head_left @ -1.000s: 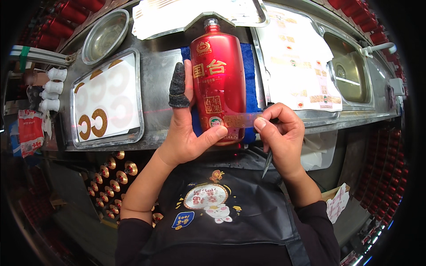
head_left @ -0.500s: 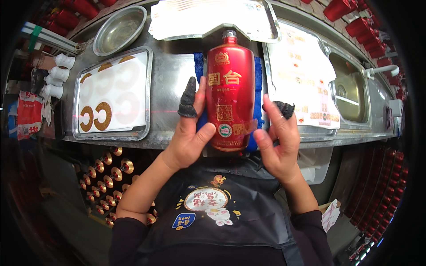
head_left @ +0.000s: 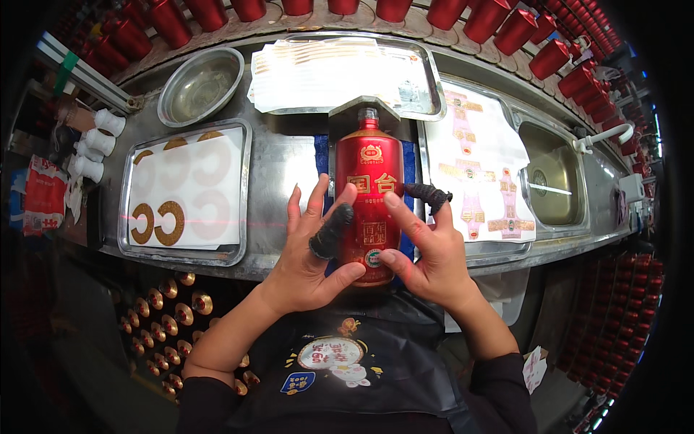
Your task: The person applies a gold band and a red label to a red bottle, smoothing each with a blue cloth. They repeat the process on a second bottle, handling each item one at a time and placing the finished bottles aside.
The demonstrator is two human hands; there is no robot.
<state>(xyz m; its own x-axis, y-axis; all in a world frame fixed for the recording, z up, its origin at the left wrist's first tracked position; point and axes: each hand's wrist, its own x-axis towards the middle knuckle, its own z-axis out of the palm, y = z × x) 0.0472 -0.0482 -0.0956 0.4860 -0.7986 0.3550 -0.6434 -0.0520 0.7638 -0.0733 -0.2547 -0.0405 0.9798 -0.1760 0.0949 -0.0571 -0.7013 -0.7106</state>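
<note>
A glossy red bottle [head_left: 365, 170] with gold markings lies on its back, neck pointing away, in a grey metal cradle [head_left: 383, 106] over blue cloth [head_left: 408, 163]. From the left, my left hand [head_left: 303, 260] reaches in with fingers apart, its thumb and fingertips at the bottle's left side. My right hand [head_left: 437, 264] has its fingers spread, index fingertip and thumb tip pressing on the bottle's front around the lower gold markings. Each hand wears a black covering on one finger. Neither hand is wrapped round the bottle.
Left, a metal tray [head_left: 246, 177] carries a sheet of gold arc decals; a metal bowl [head_left: 231, 61] sits behind it. Decal sheets [head_left: 477, 173] lie right, beside a sink [head_left: 557, 210]. Another tray [head_left: 434, 79] holds white sheets at the back. Red bottles [head_left: 517, 32] line the far side.
Both hands have closed in onto the bottle's front, where they were held apart beside it. The gold patch jutting past its lower right edge no longer shows there. The view has shifted.
</note>
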